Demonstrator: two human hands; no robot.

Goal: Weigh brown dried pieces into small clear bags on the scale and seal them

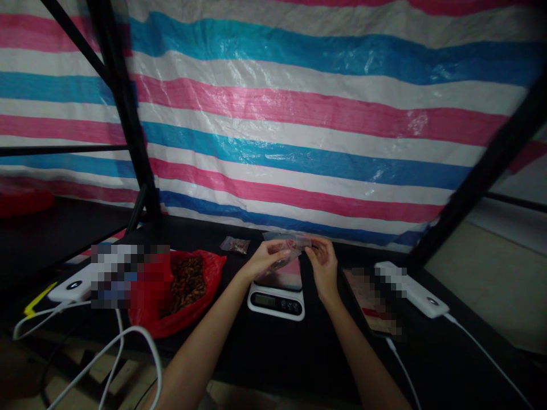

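Note:
My left hand and my right hand pinch a small clear plastic bag between them, just above a white digital kitchen scale. The bag holds something dark, too small to make out. To the left of the scale lies a red plastic bag, open, full of brown shrivelled pieces. A small filled clear packet lies behind it, nearer my left hand.
The black table carries a white power bank at each side, with white cables trailing over the front edge. A pixelated phone or tablet lies right of the scale. Black shelf posts and a striped tarp stand behind.

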